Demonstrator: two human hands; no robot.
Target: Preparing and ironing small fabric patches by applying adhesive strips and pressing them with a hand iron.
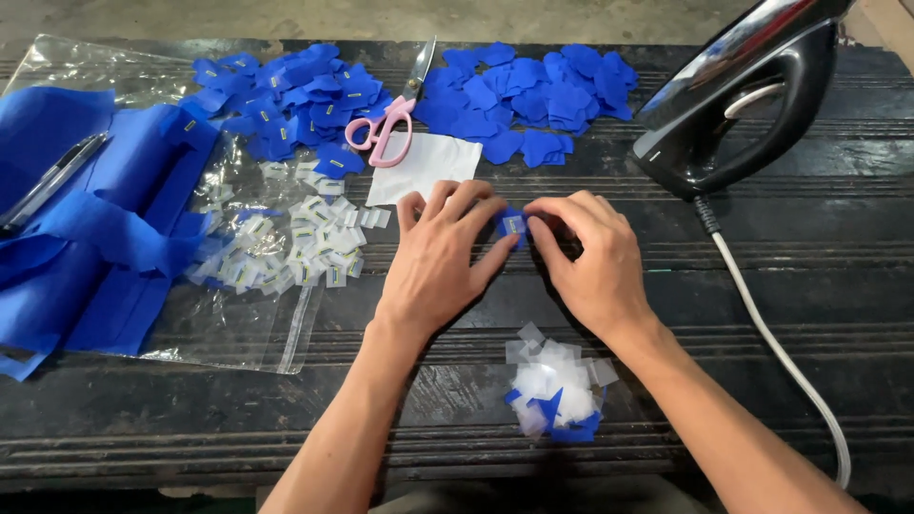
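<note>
Blue fabric piece (512,225) with small white label, pinched at centre of dark wooden bench (781,286) between fingertips of both hands. Left hand (438,262) at 9 o'clock of the piece, grip closed on its left edge with thumb and forefinger. Right hand (590,257) at 3 o'clock, grip likewise closed on the right edge. White paper sheet (424,167) just beyond the hands at 12 o'clock, pink-handled scissors (388,124) overlapping its far corner. Two heaps of cut blue pieces at the far edge: one (286,100) at 11 o'clock, another (528,100) at 12 to 1 o'clock. Pile of small white labels (295,243) on clear plastic bag (238,333) at 9 o'clock, large blue cloth (86,219) further left with pen (48,181) lying on it. Black iron (733,105) standing at 2 o'clock, white cord (781,352) trailing toward near edge. Small heap of white and blue scraps (557,385) at 6 o'clock, between the forearms.
</note>
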